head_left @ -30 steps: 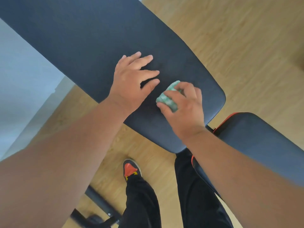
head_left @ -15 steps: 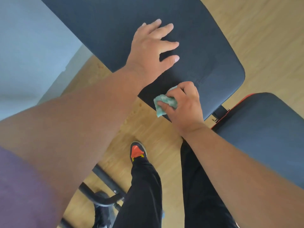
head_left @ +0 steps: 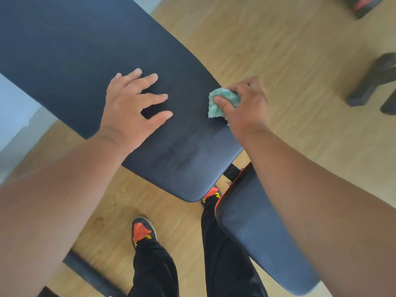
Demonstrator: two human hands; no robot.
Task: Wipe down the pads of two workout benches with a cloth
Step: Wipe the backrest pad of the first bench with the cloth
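A long dark back pad [head_left: 75, 50] of a workout bench runs from the upper left down to the middle. My left hand [head_left: 132, 103] lies flat on it with fingers spread. My right hand [head_left: 246, 106] grips a crumpled green cloth [head_left: 220, 101] and presses it against the pad's right edge. A faint wet streak [head_left: 182, 153] shows on the pad's near end. The seat pad [head_left: 257, 232], dark with a red rim, lies at the lower right, partly under my right forearm.
Wooden floor [head_left: 289, 50] surrounds the bench. My legs and orange shoes [head_left: 142, 230] stand below the pad. A black frame bar [head_left: 90, 273] lies at the lower left. Dark equipment feet [head_left: 372, 82] sit at the right, and another red-trimmed item [head_left: 366, 5] at the top right.
My right hand has carried the cloth from the pad's near left edge across to its right edge. My left hand stays flat on the pad. The view has shifted.
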